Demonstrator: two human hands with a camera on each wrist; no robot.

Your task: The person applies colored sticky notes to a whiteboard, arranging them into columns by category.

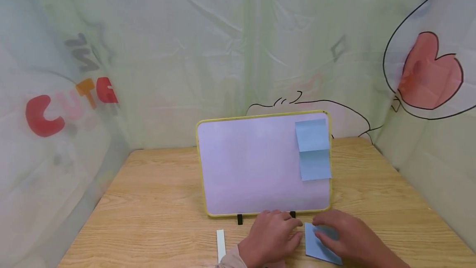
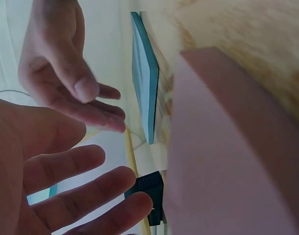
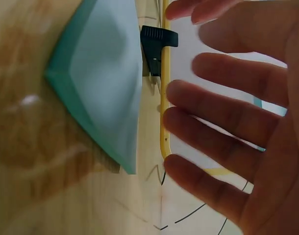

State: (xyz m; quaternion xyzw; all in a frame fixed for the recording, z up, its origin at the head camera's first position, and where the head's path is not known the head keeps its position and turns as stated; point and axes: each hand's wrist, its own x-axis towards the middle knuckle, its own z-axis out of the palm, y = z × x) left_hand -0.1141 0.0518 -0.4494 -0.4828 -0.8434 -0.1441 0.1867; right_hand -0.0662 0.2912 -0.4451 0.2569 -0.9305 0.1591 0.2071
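A pad of blue sticky notes [image 1: 311, 245] lies on the table in front of the whiteboard [image 1: 256, 164]. My right hand [image 1: 347, 235] hovers over that pad with nothing in its fingers, which spread straight in the right wrist view. Beside it, my left hand [image 1: 271, 237] is held above the table with loose, slightly bent fingers and an empty palm. Close below the left hand, a pink pad [image 2: 213, 156] shows in the left wrist view; the hand hides most of it from the head view. Two blue notes [image 1: 313, 135] are stuck one above the other at the board's right side.
The yellow-framed board leans back on black feet [image 1: 239, 219]. A narrow pale strip [image 1: 221, 243] lies on the wooden table [image 1: 148, 202] left of my left hand. A printed curtain [image 1: 186, 53] encloses the back and sides.
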